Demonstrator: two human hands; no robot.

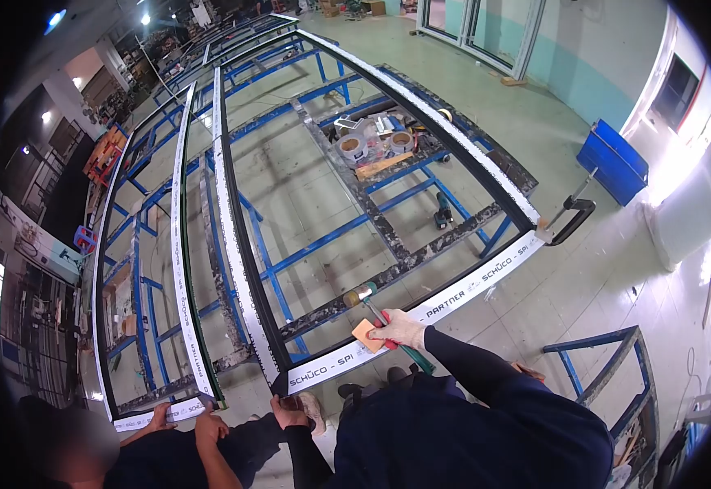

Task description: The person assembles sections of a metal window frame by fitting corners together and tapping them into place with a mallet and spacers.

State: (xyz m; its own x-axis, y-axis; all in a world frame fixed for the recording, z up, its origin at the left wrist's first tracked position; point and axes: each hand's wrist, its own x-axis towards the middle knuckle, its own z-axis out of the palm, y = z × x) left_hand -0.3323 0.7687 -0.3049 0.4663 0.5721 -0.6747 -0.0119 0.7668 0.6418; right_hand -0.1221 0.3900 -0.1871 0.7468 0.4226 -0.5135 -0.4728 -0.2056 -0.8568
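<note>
My gloved right hand [402, 328] is closed around a mallet [361, 294] with a green and red handle, its head pointing away from me. A small orange-tan block [367, 335] is also at that hand, lying against the near bar of a large window or door frame [477, 285] covered with white printed film. My left hand [292, 412] is at the frame's near-left corner, fingers curled on its edge. A black clamp [574, 222] sits at the right corner.
Blue-legged trestles [323, 232] support the frame. Tape rolls [352, 147] and a cordless tool [442, 211] lie within its outline. At left, a co-worker's hands [210, 425] touch a neighbouring frame [178, 244]. A blue bin [614, 163] and metal stand [644, 391] are at right.
</note>
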